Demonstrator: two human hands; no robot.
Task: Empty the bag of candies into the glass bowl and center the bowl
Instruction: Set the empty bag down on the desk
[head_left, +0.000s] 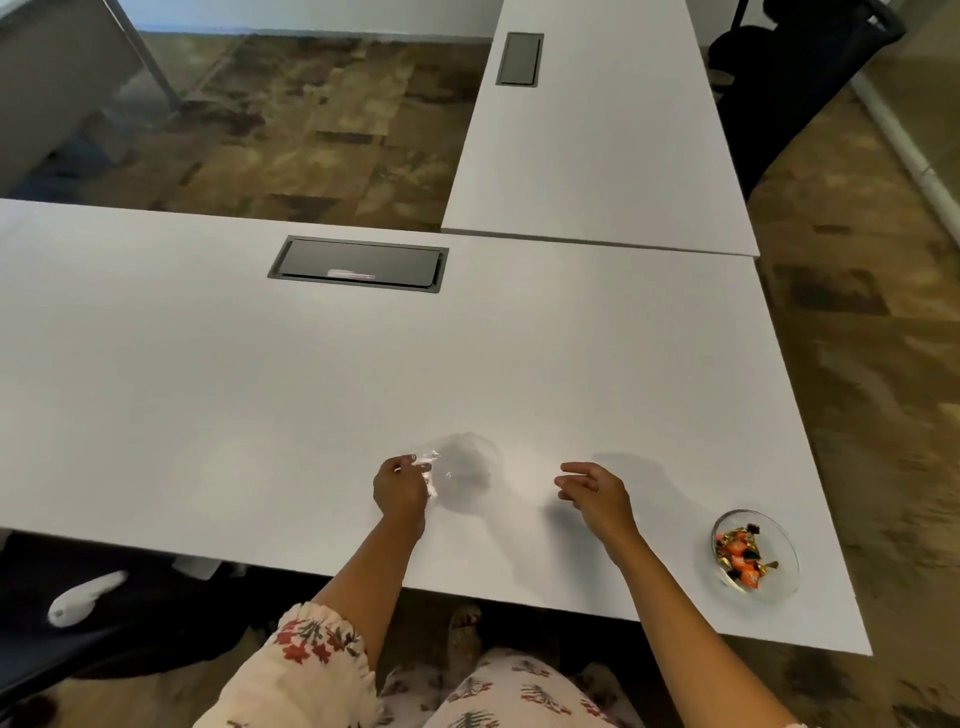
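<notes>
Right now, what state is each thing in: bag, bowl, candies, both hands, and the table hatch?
Bag: clear, looks empty, pinched by the left hand.
Bowl: upright, near the table's right edge, not centered.
Candies: inside the bowl.
Left hand: fingers closed on the bag.
Right hand: open, holding nothing.
Hatch: lid shut.
Table: white.

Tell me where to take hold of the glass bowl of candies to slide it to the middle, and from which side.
Take the glass bowl by its rim, coming from its left with the free right hand, the nearer one. The bowl is shallow and wide, with candies heaped inside, so a grip across the rim's near and far edges probably keeps it level.
</notes>
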